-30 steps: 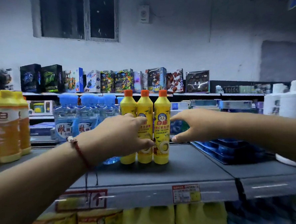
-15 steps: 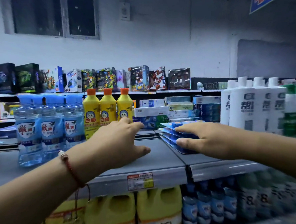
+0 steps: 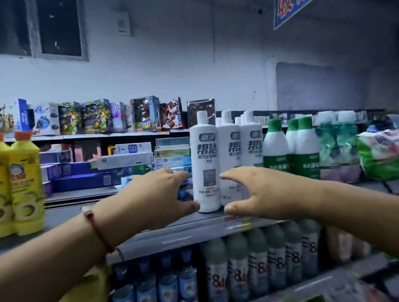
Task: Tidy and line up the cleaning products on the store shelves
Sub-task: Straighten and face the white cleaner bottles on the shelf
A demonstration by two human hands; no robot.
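- Head view: the front white bottle point(image 3: 205, 164) is seen standing upright on the shelf point(image 3: 175, 231), its long axis vertical, near the shelf's front edge.
- It lies between the two hands: the left hand point(image 3: 150, 198) is just to its left, the right hand point(image 3: 264, 193) just to its right and partly in front of the neighbouring white bottles.
- The left thumb appears to touch or nearly touch the bottle's base; contact cannot be confirmed. The right fingers point(image 3: 230, 175) are spread and stop just short of its label.
- Both sets of fingers are held wide and nothing is gripped by either.
- The left hand is judged slightly nearer; the coming move is judged to be a closing-in from both sides to square this bottle with its row.
- Counted: three white bottles in the front row, with further white caps behind them; three green-and-white bottles point(image 3: 305, 153) to their right; two yellow bottles point(image 3: 26, 184) with orange caps at far left.
- On the shelf below, a row of pale "84" bottles point(image 3: 238, 272) and some blue bottles are seen; blur prevents a sure count.
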